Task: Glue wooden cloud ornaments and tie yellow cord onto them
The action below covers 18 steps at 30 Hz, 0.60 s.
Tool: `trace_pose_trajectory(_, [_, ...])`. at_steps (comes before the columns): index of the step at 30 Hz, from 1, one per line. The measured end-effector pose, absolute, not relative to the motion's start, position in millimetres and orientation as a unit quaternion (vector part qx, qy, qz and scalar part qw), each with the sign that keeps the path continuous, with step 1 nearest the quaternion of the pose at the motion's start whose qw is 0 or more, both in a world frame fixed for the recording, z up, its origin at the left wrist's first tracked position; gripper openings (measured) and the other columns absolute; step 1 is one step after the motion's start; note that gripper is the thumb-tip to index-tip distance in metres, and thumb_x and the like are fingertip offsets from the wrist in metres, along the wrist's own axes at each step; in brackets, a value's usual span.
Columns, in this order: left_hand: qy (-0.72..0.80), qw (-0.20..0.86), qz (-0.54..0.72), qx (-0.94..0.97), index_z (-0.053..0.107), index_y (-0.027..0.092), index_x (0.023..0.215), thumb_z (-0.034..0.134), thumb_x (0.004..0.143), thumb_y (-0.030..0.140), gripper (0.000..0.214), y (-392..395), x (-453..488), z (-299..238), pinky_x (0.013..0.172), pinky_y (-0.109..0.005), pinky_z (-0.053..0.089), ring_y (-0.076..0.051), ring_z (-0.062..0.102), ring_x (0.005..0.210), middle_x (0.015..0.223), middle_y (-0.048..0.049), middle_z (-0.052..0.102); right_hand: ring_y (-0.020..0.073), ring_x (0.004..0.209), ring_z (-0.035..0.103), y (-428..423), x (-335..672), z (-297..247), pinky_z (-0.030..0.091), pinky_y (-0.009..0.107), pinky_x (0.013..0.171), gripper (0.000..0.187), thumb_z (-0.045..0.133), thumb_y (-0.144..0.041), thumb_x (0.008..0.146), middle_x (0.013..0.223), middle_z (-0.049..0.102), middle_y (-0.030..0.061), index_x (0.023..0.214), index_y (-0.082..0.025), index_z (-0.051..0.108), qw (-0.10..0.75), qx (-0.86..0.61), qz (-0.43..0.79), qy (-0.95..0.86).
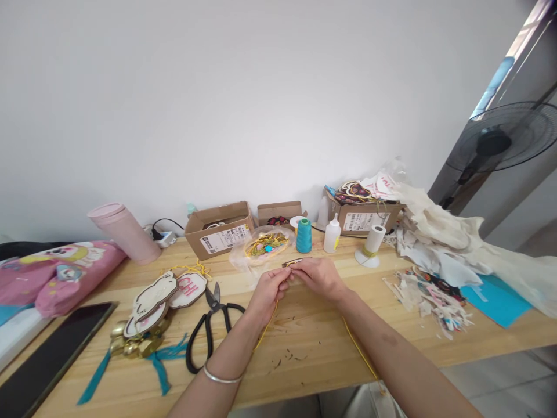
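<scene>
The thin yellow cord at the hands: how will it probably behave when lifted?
The thin yellow cord will probably be floppy, since it trails down from the left hand. It is likely light, being so slender. It may also tangle; similar yellow strands lie in loops amid the clear plastic.

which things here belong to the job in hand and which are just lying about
In the job:
yellow cord, pinched by left hand and right hand
probably scissors
probably teal thread spool

Lying about, it seems:
phone
pink tumbler
pink pouch
</scene>
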State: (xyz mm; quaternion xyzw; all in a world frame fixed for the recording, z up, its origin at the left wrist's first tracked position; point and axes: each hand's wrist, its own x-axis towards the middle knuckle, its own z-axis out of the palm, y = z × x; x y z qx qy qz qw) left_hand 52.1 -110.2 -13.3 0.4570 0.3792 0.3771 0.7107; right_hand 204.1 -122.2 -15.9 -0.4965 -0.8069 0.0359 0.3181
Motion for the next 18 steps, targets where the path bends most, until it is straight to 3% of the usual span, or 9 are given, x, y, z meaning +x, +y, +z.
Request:
trace_pose_trajectory(6, [0.378, 0.729, 0.388, 0.417, 0.062, 0.011, 0.068, 0.072, 0.054, 0.031, 0.027, -108.1, 49.8, -12.3, 0.037, -0.016, 0.007, -0.001, 0.029, 0.043, 0.066, 0.0004, 0.051, 0.0141, 0.073, 0.059, -120.7, 205.7, -16.4, 0.041, 0.024, 0.063, 0.018, 0.045, -0.024, 0.083, 0.083, 0.067, 0.0037, 0.087, -0.021, 0.062, 0.359, -0.493, 0.087, -0.788])
trace_pose_trajectory(14, [0.383, 0.712, 0.412, 0.420, 0.068, 0.010, 0.073, 0.074, 0.054, 0.029, 0.028, -107.7, 47.9, -15.8, 0.036, -0.015, 0.012, -0.002, 0.032, 0.046, 0.058, 0.0000, 0.053, 0.0131, 0.077, 0.058, -123.3, 206.5, -16.3, 0.041, 0.023, 0.067, 0.018, 0.043, -0.024, 0.084, 0.086, 0.064, 0.0043, 0.088, -0.020, 0.060, 0.369, -0.452, 0.125, -0.802])
trace_pose_trajectory(18, [0.415, 0.659, 0.443, 0.444, 0.067, 0.014, 0.085, 0.073, 0.056, 0.030, 0.034, -106.1, 49.5, -17.8, 0.036, -0.016, 0.016, -0.003, 0.039, 0.045, 0.068, -0.0026, 0.063, 0.0132, 0.074, 0.056, -122.8, 207.8, -14.3, 0.040, 0.023, 0.065, 0.019, 0.042, -0.025, 0.085, 0.083, 0.062, 0.0051, 0.087, -0.019, 0.060, 0.371, -0.461, 0.087, -0.801])
